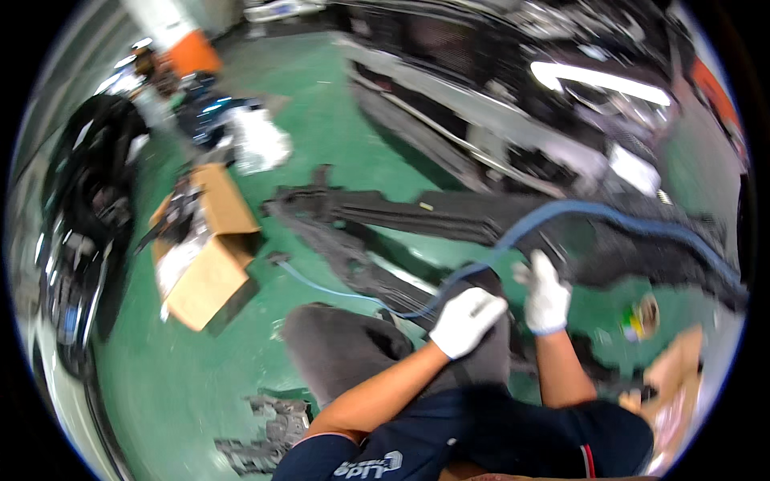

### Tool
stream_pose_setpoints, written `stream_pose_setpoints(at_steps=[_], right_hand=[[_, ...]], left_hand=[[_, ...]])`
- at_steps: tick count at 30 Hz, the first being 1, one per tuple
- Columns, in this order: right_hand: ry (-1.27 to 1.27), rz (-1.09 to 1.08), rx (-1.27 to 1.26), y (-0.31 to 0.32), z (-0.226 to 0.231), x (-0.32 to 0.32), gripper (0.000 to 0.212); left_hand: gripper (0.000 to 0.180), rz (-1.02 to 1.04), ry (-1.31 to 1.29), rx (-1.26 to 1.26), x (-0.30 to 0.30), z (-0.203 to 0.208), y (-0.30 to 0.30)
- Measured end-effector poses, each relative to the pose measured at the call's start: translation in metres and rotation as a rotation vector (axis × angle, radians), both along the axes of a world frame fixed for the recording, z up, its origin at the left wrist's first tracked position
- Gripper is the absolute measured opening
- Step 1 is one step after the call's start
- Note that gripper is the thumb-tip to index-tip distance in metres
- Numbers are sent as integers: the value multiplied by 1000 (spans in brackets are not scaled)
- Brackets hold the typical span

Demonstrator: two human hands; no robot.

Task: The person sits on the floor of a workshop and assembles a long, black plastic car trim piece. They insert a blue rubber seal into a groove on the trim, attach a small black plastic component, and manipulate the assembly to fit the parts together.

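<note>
My left hand (468,322), in a white glove, is closed above my bent knee. What lies inside its fingers, if anything, is hidden. Right beside it runs a long, flexible blue strip (553,210), curving from the floor at left up over a long black plastic car part (441,212) to the far right. The gloved right hand (547,298) is raised near that part's lower edge, below the strip. Its thumb stands apart from the slightly blurred fingers, and nothing shows between them. Another dark arm of plastic (337,256) slants toward my knees.
A car bumper with grille (473,120) lies beyond the black part. To the left stand an open cardboard box (210,284) and a glossy dark car part (92,208). A tape roll (644,316) sits at right; grey plastic pieces (277,429) lie at lower left on the green floor.
</note>
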State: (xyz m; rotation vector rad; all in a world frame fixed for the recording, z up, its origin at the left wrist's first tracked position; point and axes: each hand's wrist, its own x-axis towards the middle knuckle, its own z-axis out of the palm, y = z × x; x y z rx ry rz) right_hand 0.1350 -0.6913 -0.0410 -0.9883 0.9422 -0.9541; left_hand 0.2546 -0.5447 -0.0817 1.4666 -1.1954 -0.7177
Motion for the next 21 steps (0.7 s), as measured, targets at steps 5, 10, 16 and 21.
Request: stream_pose_setpoints(at_steps=[5, 10, 16, 21], right_hand=[[-121, 21, 47, 11, 0, -2, 29], [-111, 13, 14, 19, -20, -11, 29], [10, 98, -12, 26, -17, -15, 31], [-21, 158, 71, 23, -20, -31, 36]], left_hand=[[84, -80, 1527, -152, -7, -31, -38], [83, 264, 1760, -467, 35, -62, -57], [65, 522, 1715, -499, 54, -60, -67], [67, 377, 1678, -534, 69, -59, -78]])
